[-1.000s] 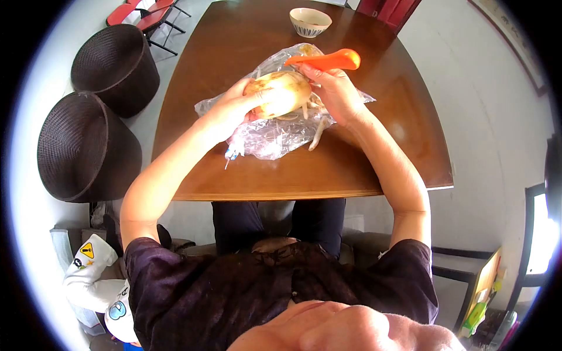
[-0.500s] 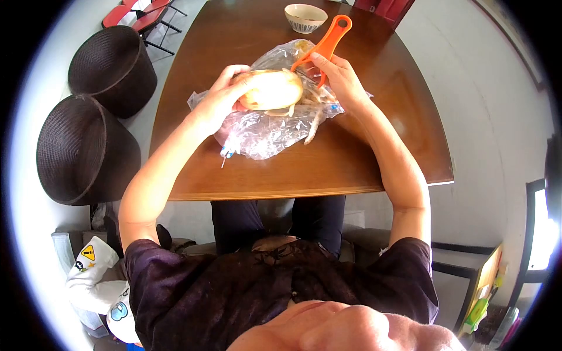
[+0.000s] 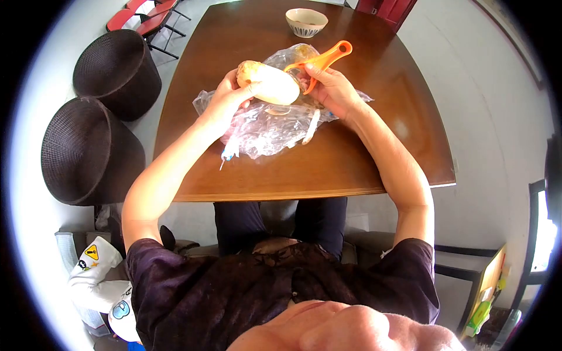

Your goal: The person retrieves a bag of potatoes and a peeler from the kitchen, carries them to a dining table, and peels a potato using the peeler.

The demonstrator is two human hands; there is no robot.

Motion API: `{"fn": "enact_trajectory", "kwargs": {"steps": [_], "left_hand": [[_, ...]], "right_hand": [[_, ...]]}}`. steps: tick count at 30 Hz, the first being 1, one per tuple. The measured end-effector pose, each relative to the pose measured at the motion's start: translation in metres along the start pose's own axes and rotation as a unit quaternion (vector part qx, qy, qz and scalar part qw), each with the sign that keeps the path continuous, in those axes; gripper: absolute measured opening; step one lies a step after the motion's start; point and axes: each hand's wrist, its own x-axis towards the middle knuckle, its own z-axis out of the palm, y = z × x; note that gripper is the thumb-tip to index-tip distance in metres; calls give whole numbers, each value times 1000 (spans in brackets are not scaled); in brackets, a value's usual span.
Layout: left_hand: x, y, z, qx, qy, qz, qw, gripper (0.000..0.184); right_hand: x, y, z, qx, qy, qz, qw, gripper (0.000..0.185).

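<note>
My left hand (image 3: 225,100) is wrapped round the left side of a thick, pale, partly peeled root vegetable (image 3: 273,85), whose upper left end is still brownish. An orange Y-shaped peeler (image 3: 329,57) is in my right hand (image 3: 335,92), its handle pointing up to the right. The peeler's head is close to the vegetable's right end; whether the blade touches it I cannot tell. Beneath both hands a crumpled clear plastic bag (image 3: 257,133) lies on the table. Strips of peel (image 3: 311,127) rest on the bag.
The brown wooden table (image 3: 386,152) has its front edge near my body. Toward its far side stands a patterned bowl (image 3: 306,24). Two dark woven baskets (image 3: 88,152) are on the left, with red folding chairs (image 3: 157,23) behind them.
The vegetable has tilted, its left end rising and its right end dipping. The peeler's handle has swung down to the right, and my right hand has turned with it.
</note>
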Motion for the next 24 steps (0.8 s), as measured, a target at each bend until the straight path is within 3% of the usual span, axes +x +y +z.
{"fn": "enact_trajectory", "kwargs": {"steps": [3,5,8,15,17,19,21,24], "left_hand": [[0,6,7,-8,1,-10,1000,68],[-9,15,18,28,4,78,997,67],[-9,18,20,65,-43,127,989,65],[0,25,35,88,37,102,990,58],[11,28,32,-87,-26,38,995,51],[18,32,35,-155,-19,54,986,49],[12,39,39,-306,-63,32,950,46],[10,37,43,-345,-60,17,936,45]], "right_hand": [[-1,0,-2,20,-25,10,999,30],[-8,-3,2,4,-76,-2,997,31],[-9,-2,2,31,-70,-5,997,28],[-7,2,4,102,-37,16,994,23],[-4,1,7,148,-69,-29,986,23],[-5,-6,8,170,-73,-66,981,23],[-6,-10,6,158,-76,-83,981,23],[-3,-9,8,158,-98,-81,979,22]]}}
